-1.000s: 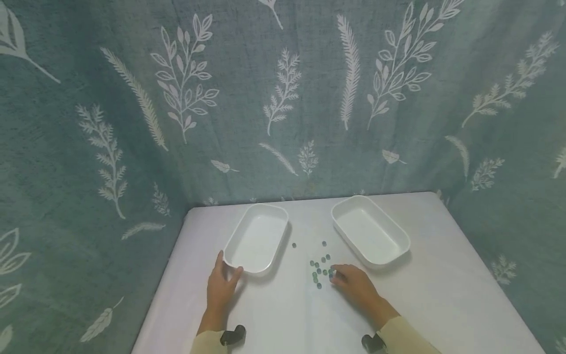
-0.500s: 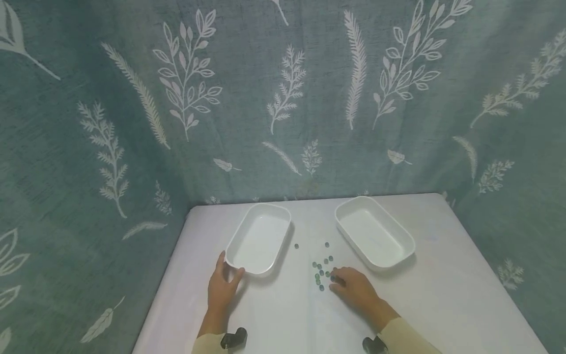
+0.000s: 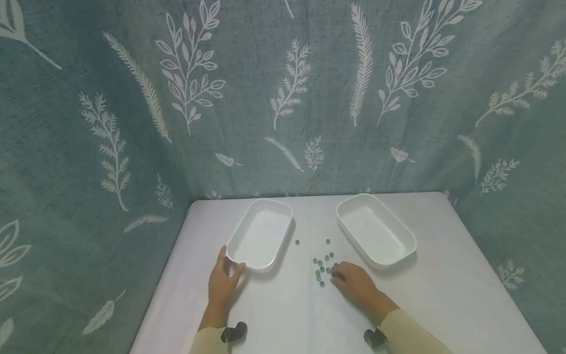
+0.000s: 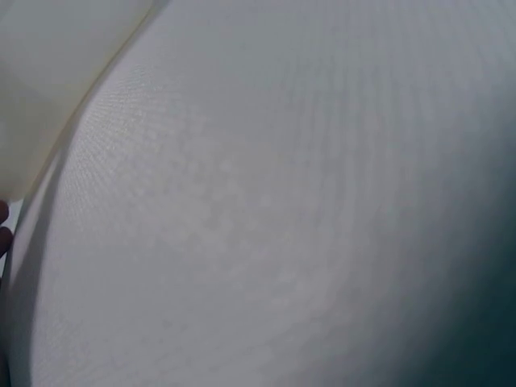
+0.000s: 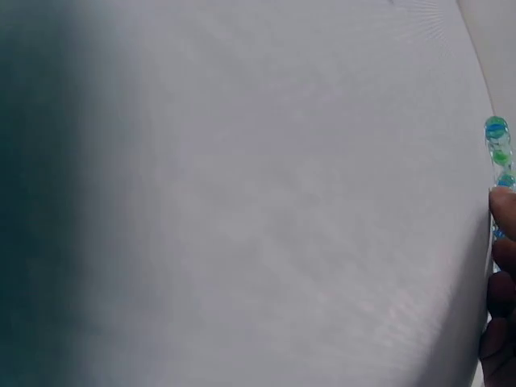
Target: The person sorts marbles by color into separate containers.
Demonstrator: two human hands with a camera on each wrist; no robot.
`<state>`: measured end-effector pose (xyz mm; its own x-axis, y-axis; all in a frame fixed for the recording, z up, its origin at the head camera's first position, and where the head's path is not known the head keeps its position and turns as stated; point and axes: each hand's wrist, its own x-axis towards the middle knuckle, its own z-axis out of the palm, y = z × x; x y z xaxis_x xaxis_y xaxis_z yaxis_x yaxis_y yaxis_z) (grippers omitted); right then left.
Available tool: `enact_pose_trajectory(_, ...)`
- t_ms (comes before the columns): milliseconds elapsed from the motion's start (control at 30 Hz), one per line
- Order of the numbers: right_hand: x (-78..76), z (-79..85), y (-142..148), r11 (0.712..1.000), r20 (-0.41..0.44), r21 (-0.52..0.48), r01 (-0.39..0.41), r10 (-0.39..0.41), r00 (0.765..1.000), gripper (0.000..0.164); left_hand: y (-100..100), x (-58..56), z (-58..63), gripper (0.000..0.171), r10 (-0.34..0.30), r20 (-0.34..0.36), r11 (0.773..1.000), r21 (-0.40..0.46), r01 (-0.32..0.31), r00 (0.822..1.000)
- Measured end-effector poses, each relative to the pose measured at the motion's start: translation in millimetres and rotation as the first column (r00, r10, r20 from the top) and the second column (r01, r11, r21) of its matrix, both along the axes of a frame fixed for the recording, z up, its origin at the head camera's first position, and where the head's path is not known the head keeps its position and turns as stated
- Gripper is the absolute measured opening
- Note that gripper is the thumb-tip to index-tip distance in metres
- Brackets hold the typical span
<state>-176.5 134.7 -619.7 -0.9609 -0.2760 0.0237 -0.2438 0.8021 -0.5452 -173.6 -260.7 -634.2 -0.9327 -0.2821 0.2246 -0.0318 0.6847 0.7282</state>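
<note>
In the head view my left hand [image 3: 222, 285] holds the near left corner of a white rectangular dish [image 3: 262, 231], its thumb at the front rim and fingers along the left side. A sliver of those fingers and the dish wall [image 4: 48, 89] show in the left wrist view. My right hand [image 3: 355, 283] is low over the table, at the right edge of a loose group of green and blue glass marbles [image 3: 318, 278]. Its thumb and fingers pinch a blue marble [image 5: 499, 233], mostly hidden by the fingertips. More marbles [image 5: 496, 127] lie beyond them.
A second white dish [image 3: 376, 231] stands at the back right, beyond my right hand. One stray marble [image 3: 297, 242] lies near the left dish, another marble [image 3: 328, 241] near the right one. White cloth [image 3: 283, 314] covers the table; a leaf-patterned curtain [image 3: 247, 113] surrounds it.
My right thumb and fingers have drawn together around a marble at the group's edge. My left hand keeps its hold on the dish. The head view has shifted slightly.
</note>
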Motion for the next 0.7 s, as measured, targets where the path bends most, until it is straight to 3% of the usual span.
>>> enact_pose_trajectory(367, -1.6, 9.4, 1, 0.998, 0.053, -0.007, -0.058, 0.058, 0.997, 0.018, 1, 0.4, 2.4, 0.093, 0.024, 0.020, 1.000, -0.008, -0.024, 1.000)
enact_pose_trajectory(567, -2.7, 12.0, 1, 0.999, 0.112, -0.019, -0.029, 0.031, 0.993, 0.022, 0, -0.4, 2.8, 0.093, 0.010, 0.005, 1.000, -0.011, -0.010, 1.000)
enact_pose_trajectory(700, -1.9, 14.7, -1, 0.998, 0.088, -0.058, -0.030, 0.036, 0.995, 0.024, 1, 0.8, 1.6, 0.093, 0.008, -0.001, 1.000, -0.012, -0.008, 1.000)
